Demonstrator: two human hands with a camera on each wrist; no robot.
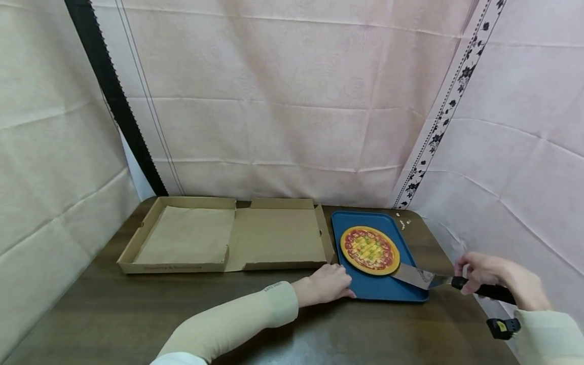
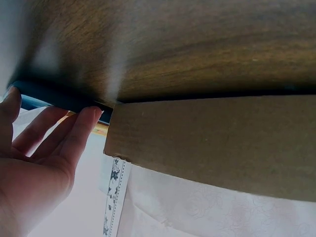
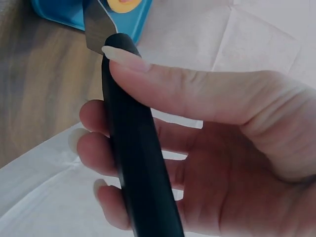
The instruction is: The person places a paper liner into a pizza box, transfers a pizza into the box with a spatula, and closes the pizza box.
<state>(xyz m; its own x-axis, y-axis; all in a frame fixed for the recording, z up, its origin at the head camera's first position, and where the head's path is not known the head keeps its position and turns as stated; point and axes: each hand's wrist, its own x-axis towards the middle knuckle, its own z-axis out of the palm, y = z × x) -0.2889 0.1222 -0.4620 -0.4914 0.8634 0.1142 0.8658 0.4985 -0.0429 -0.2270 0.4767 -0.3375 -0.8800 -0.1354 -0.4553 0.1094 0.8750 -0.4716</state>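
A toy-like round pizza (image 1: 369, 250), yellow-rimmed with red and green topping, lies on a blue tray (image 1: 388, 294) at the right of the table. My right hand (image 1: 502, 279) grips the black handle (image 3: 133, 138) of a metal spatula (image 1: 412, 276), thumb along its top and fingers curled round beneath. The blade's front edge meets the pizza's lower right rim; whether it is under the pizza cannot be told. At the tray's near left corner, my left hand (image 1: 326, 285) holds the rim, with thumb and fingertips on the tray edge (image 2: 59, 98) in the left wrist view.
Left of the tray lies an opened cardboard pizza box (image 1: 278, 235), its left half lined with brown paper (image 1: 189, 233). One box wall (image 2: 207, 143) stands close beside my left fingers. Pale cloth (image 1: 274, 126) hangs around the wooden table (image 1: 137, 309).
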